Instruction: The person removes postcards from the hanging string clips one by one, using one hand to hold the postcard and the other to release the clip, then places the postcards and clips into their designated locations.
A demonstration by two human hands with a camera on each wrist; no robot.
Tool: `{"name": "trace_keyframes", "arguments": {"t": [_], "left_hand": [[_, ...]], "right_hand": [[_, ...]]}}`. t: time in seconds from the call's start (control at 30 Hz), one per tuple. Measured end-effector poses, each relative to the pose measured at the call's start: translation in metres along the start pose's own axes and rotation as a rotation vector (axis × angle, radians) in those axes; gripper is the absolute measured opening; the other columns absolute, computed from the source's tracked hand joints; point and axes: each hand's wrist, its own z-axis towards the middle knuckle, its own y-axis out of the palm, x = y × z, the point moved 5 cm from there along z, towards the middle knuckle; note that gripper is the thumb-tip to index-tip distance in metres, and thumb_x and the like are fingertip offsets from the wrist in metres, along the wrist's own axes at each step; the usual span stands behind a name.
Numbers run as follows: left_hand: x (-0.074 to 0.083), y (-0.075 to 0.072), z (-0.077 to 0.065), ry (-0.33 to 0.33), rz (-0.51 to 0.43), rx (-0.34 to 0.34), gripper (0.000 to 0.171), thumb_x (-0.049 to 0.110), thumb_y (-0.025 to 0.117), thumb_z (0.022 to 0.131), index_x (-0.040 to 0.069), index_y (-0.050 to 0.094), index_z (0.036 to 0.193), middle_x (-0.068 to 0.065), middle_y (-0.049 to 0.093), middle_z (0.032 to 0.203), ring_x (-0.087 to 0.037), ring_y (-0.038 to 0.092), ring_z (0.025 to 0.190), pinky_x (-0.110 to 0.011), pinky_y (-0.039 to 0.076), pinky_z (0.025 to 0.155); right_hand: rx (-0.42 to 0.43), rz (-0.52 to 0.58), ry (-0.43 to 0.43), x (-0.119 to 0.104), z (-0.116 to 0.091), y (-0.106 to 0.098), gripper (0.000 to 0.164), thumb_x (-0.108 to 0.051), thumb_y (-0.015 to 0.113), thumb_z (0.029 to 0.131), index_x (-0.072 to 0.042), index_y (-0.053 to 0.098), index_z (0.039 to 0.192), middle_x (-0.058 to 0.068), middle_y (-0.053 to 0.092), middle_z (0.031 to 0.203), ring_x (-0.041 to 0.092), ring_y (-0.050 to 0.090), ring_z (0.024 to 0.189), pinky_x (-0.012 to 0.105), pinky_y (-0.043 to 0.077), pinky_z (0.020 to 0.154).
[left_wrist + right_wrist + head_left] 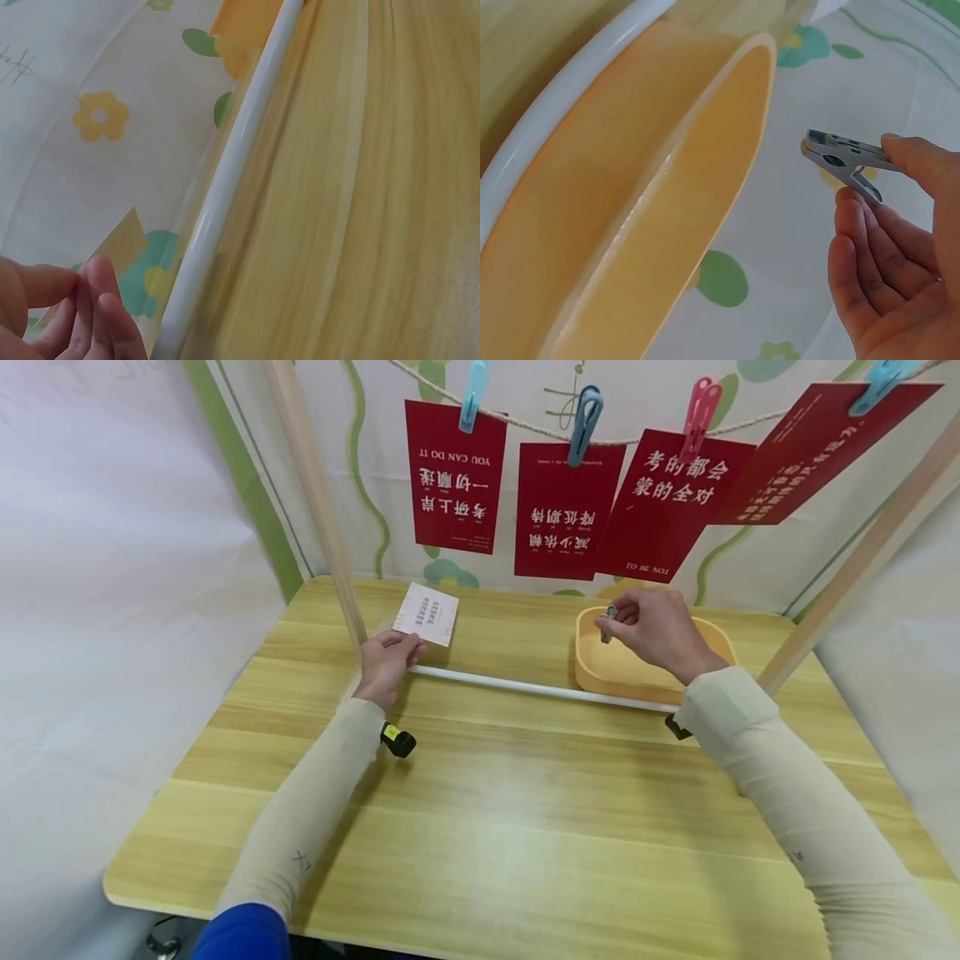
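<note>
A white card [428, 613] with printed characters is pinched between the thumb and fingers of my left hand [387, 665], beside the left wooden post. In the left wrist view only part of the card [124, 241] shows past the fingertips. My right hand [663, 631] holds a grey clothespin [607, 623] above the orange tray [589, 681]. The right wrist view has the clothespin [845, 161] by its handle ends, thumb on one and fingers on the other. Several red cards, among them one at the left [455, 485], hang from a rope [525, 427] by clothespins.
A white rod [517, 683] runs low between the left wooden post [318, 502] and the right wooden post [862, 560], in front of the tray. Wood-grain tabletop [495, 810] spreads before me. Behind stands a patterned curtain [375, 460].
</note>
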Motion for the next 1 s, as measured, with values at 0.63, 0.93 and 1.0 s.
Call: {"name": "trace_keyframes", "arguments": {"t": [0.63, 0.93, 1.0], "left_hand": [[0.003, 0.004, 0.006, -0.011, 0.093, 0.032, 0.022, 0.013, 0.066, 0.092, 0.000, 0.069, 0.109, -0.002, 0.074, 0.085, -0.014, 0.071, 0.081, -0.017, 0.051, 0.059], [0.004, 0.004, 0.010, 0.036, 0.093, 0.064, 0.021, 0.008, 0.066, 0.091, -0.007, 0.070, 0.105, -0.005, 0.073, 0.079, -0.010, 0.069, 0.064, -0.016, 0.049, 0.051], [0.005, 0.004, 0.010, 0.049, 0.104, 0.071, 0.021, 0.008, 0.065, 0.091, -0.008, 0.070, 0.105, -0.005, 0.073, 0.077, -0.009, 0.069, 0.061, -0.016, 0.050, 0.051]], "right_hand": [[-0.170, -0.036, 0.080, 0.023, 0.012, 0.026, 0.025, -0.030, 0.068, 0.090, -0.005, 0.068, 0.094, 0.014, 0.070, 0.094, 0.023, 0.066, 0.081, 0.037, 0.056, 0.070], [-0.221, -0.074, 0.085, 0.024, 0.014, 0.035, 0.022, -0.028, 0.068, 0.090, -0.006, 0.070, 0.083, 0.011, 0.068, 0.088, 0.021, 0.058, 0.071, 0.029, 0.048, 0.059], [-0.241, -0.076, 0.096, 0.025, 0.014, 0.038, 0.023, -0.028, 0.068, 0.090, -0.006, 0.071, 0.083, 0.012, 0.068, 0.087, 0.021, 0.056, 0.069, 0.028, 0.047, 0.057]]}}
